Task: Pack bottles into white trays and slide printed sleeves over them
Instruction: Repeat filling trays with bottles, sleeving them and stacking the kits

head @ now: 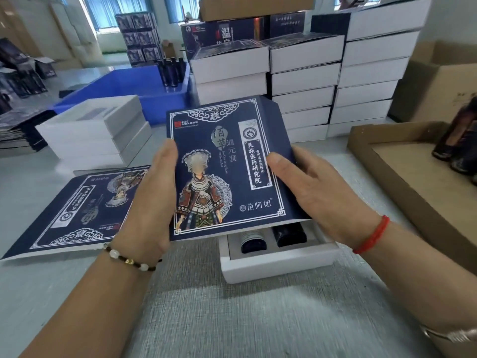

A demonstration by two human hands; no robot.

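A navy printed sleeve (227,164) with a costumed figure and silver lettering is held tilted above the table. My left hand (152,202) presses its left edge and my right hand (312,189) grips its right edge. Under its near end sits a white tray (278,267) on the table. Two dark bottles (273,237) lie side by side in the tray, their far parts hidden by the sleeve. The sleeve's near opening hangs over the tray's far part.
Flat navy sleeves (74,213) lie at left. Empty white trays (95,133) are stacked behind them, next to a blue bin (134,86) with dark bottles (171,71). Stacks of sleeved boxes (304,81) rise behind. A cardboard tray (402,166) holding bottles (459,140) stands right.
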